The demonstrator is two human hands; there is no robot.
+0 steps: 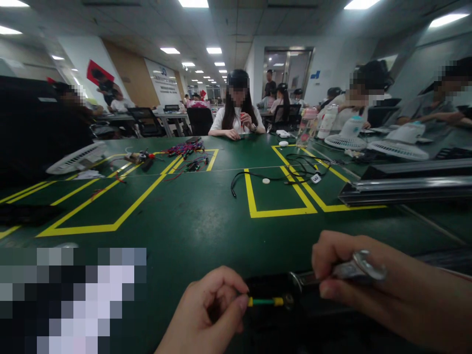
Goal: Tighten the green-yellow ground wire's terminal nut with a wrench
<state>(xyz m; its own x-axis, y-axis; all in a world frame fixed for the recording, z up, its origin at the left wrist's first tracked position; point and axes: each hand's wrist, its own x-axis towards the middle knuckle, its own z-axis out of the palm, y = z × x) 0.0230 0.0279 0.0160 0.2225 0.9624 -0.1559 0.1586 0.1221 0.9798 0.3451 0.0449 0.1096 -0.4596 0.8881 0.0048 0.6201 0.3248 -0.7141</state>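
Between the thumb and fingers of my left hand [216, 309] is pinched one end of a short green wire [262, 302] with yellow sleeves. Its far end meets a small metal fastener [289, 301], whose exact shape I cannot make out. My right hand [350, 285] is closed around a silver wrench [342, 271]. One jawed end of the wrench sticks up past my fingers, while the other end [295, 281] points left, close above the fastener. Below both hands lies a dark, black object [269, 327], mostly lost in shadow.
Yellow tape [283, 214] marks areas on the green table [206, 221]. Black cables [295, 169], metal rails [409, 184], wire bundles [186, 147] and white fans [348, 135] lie about. A person [236, 108] sits opposite, handling a small red item.
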